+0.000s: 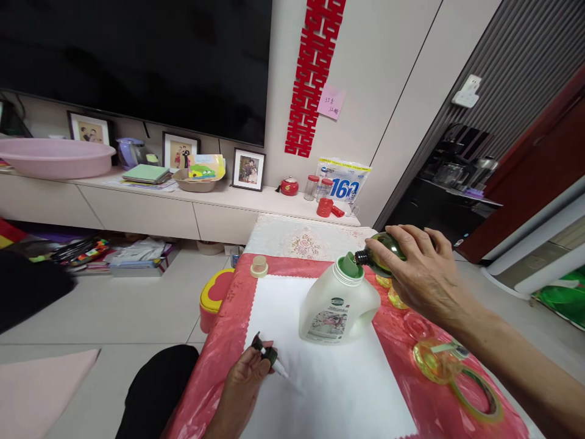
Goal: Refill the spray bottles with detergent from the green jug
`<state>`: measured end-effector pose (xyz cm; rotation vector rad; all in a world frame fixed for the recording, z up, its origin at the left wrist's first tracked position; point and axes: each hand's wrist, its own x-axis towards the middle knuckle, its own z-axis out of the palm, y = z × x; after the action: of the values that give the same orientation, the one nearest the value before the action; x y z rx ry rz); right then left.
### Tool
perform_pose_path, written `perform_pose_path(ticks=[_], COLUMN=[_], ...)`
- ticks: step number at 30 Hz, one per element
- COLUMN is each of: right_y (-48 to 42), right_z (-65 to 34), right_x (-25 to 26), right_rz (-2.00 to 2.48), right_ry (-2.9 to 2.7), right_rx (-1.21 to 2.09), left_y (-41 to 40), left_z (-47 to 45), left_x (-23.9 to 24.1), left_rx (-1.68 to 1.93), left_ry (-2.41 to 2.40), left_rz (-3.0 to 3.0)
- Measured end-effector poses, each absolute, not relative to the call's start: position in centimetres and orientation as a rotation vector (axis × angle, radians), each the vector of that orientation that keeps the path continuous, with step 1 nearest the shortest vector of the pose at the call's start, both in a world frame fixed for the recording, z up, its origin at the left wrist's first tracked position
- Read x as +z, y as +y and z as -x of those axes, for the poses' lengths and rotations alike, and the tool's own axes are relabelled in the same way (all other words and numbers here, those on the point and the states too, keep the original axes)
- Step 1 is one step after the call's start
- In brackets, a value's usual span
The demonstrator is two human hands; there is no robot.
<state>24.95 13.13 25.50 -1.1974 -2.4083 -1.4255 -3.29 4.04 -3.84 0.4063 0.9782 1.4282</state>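
Note:
My right hand (423, 262) is wrapped round a dark green bottle (386, 251), tipped on its side. The bottle's black neck rests at the green spout of a large whitish detergent jug (336, 305), which stands upright on a white sheet (315, 372). Whether liquid is flowing I cannot tell. Lower left, my left hand (249, 372) pinches a black pump head (265, 350) by its collar, its pale tube pointing down to the right over the sheet. A translucent cap (259, 266) lies at the sheet's far left corner.
Red plastic (214, 360) covers the table. Along its right side are yellow glass-like pieces, a pump-topped yellow container (436, 360) and a tape roll (478, 395). A yellow and red stool (214, 299) stands left of the table. Behind runs a cabinet (137, 210) with photo frames.

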Motion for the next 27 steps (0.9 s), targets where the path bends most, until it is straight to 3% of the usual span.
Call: perform_pose_path(ticks=[27], right_y=[12.8], right_z=[-23.5], right_x=[28.3], right_rz=[1.01], right_ry=[-2.467], right_rx=[-1.654], left_y=[4.0], left_z=[3.4], left_x=[-3.1], left_rx=[1.414], left_ry=[0.98], left_rz=[-0.384])
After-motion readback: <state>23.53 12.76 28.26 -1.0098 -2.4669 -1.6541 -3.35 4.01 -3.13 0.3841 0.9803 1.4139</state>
